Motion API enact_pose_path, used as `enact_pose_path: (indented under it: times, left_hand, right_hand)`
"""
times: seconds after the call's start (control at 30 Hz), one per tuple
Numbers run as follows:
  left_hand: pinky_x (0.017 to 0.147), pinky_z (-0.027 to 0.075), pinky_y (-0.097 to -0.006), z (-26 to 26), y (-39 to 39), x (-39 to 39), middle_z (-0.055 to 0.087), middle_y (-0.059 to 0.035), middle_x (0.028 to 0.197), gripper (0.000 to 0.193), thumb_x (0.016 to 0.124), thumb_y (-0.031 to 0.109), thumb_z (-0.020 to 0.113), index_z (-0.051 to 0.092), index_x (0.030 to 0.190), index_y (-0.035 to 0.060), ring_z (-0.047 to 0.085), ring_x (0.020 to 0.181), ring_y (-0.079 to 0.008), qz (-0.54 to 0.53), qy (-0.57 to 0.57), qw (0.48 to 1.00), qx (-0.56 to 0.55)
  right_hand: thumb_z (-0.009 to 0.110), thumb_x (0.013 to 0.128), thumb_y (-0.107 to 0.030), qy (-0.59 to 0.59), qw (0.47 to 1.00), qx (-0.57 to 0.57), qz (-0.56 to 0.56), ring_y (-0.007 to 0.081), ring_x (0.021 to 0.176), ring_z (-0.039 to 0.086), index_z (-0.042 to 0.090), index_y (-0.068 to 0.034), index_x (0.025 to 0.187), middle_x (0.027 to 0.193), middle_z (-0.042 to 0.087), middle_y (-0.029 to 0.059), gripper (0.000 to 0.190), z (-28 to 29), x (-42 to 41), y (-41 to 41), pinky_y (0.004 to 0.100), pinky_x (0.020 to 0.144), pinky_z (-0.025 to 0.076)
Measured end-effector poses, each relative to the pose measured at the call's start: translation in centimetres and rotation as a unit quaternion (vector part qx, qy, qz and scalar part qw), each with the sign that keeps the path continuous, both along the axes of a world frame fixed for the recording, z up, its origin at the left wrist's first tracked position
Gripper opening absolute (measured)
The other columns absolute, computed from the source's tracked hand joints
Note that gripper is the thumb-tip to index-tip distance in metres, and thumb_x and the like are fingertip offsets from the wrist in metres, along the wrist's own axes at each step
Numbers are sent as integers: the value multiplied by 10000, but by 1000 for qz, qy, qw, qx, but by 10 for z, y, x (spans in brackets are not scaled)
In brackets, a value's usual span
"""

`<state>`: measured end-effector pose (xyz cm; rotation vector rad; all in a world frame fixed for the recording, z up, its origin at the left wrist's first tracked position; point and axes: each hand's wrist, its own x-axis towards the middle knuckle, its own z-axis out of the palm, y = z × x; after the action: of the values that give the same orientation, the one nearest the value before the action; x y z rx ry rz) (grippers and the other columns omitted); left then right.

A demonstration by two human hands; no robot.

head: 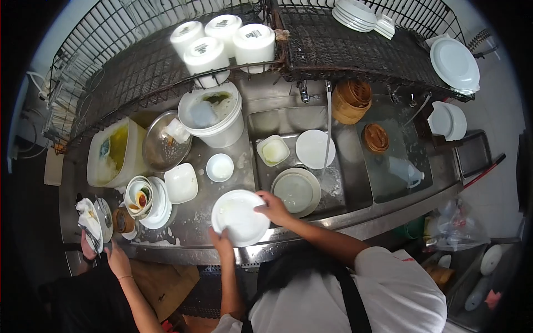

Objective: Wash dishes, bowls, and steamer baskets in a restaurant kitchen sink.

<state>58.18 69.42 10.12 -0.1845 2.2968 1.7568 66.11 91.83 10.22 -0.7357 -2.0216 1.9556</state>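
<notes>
My left hand (pixel 223 244) grips the near left rim of a round white plate (pixel 242 218). On its far right rim, the fingers of my right hand (pixel 275 209) hold the same plate. The plate is over the front edge of the steel counter, with small bits of residue on its face. Just right of it, stacked round plates (pixel 293 192) lie in the sink basin (pixel 341 195), below a white plate (pixel 313 147) and a square bowl (pixel 272 150). A thin hose (pixel 329 120) hangs over the basin. Beyond my plate stands a small white bowl (pixel 220 168).
At left, a co-worker's hand (pixel 118 261) is near plates with food scraps (pixel 89 222). Stacked dirty bowls (pixel 141 197), a plastic tub (pixel 114 154) and a white bucket (pixel 214 114) stand on the counter. A wire rack (pixel 166 79) overhangs the back. Bamboo steamers (pixel 352 102) stand near a water-filled basin (pixel 391 179).
</notes>
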Motion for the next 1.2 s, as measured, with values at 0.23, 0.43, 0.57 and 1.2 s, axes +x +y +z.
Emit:
enact_pose_path:
  times: [0.23,0.43,0.57,1.2]
  left_hand:
    - [1065,411,-347,12,250,-6,628,-131,1288,451,1071,321,450,566,1331,-29,567,1194,-224,-103,-117,965,211]
    - [1002,471,-354,7,417,34,674,-117,1215,484,1047,372,502,604,1329,-8,621,1158,-254,-348,-167,913,131]
    - [642,544,-337,15,496,-4,649,-83,917,238,953,240,565,669,1040,45,628,774,-163,-313,-222,883,270]
    - [927,511,-502,-59,583,273,667,-248,1187,387,897,132,621,611,1275,47,665,1031,-423,-410,208,879,-127]
  right_hand:
    - [808,807,-37,95,945,-14,-314,148,830,625,491,-79,1117,973,644,57,445,-10,50,158,302,719,531]
    - [779,801,-8,94,878,-122,-454,209,849,640,527,-142,1114,983,634,88,423,7,168,281,360,718,553]
    - [756,807,15,107,807,-162,-558,216,867,637,524,-141,1089,971,635,88,398,0,263,316,374,737,546]
    - [738,820,16,80,789,-272,-546,214,965,605,507,-119,1214,1059,597,57,476,-139,379,419,359,856,506]
